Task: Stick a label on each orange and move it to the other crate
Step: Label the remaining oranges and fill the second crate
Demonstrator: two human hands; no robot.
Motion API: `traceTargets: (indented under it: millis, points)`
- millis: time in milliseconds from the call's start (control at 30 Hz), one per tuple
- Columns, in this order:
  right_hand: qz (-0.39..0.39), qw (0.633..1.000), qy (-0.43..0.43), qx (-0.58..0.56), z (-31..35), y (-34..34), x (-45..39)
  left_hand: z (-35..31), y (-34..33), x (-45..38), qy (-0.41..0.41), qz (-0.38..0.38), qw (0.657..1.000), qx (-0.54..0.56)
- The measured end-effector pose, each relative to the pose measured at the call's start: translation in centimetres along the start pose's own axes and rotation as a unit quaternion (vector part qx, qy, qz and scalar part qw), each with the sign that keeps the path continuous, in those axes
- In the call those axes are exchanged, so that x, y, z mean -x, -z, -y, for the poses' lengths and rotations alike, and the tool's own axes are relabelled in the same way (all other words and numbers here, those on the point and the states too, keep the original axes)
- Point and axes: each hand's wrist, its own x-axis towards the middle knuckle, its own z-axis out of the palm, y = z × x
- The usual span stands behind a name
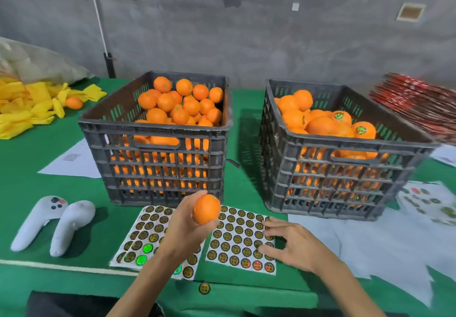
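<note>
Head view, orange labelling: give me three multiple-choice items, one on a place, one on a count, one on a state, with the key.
1. Where do the label sheets lie?
A. in front of the left crate
B. inside the right crate
C. on the yellow wrappers

2. How many crates stand on the table?
A. one
B. two
C. three

3. What is the left hand doing?
A. resting flat on the table
B. holding an orange
C. gripping a crate handle

Key: 1 A, the label sheets lie on the green table before the left crate. 2 B, the left crate and right crate. 3 B, the left hand holds an orange while the right hand touches a sheet.
</note>
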Motion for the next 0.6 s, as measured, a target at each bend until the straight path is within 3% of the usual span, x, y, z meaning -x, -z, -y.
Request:
traceTargets:
  millis: [200, 600]
  points:
    - [-0.043, 0.998, -0.012, -0.043, 0.5, -0.7, -0.5, -1.3, -6.9, -0.5, 0.038, 0.084, 0.996, 0.006]
    - [-0.073, 0.995, 0.054, -0.032, 0.7, -3.4, -2.3, 1.2, -8.8, -1.3, 0.093, 0.021, 0.978, 0.184]
